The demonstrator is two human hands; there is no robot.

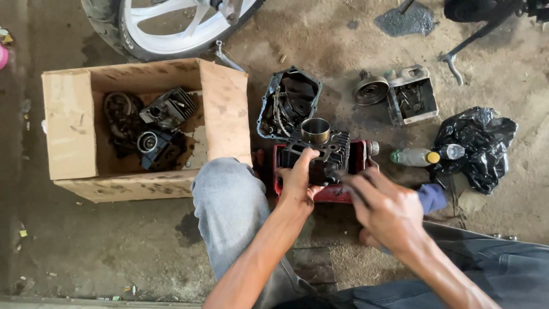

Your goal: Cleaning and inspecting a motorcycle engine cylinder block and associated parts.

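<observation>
The left hand (298, 182) grips the near side of a black finned engine cylinder (320, 150), fingers curled over its top edge beside the metal sleeve (315, 130) that stands up out of it. The cylinder sits in a red tray (359, 157) on the dirty concrete floor (103, 240), just past the person's bent knee in grey jeans (229, 200). The right hand (386, 209) hovers at the cylinder's right side, blurred; its fingers are bent around something dark and thin, but I cannot tell what it is or how firmly it is held. Behind the tray lies an open crankcase half (287, 104) with a chain inside. To the left stands a cardboard box (68, 131) holding more engine parts. To the right are a clutch pulley (371, 90), a square metal cover (413, 97), a plastic bottle (413, 157) and a black plastic bag (477, 146). A white-spoked wheel (166, 26) shows at the top.
</observation>
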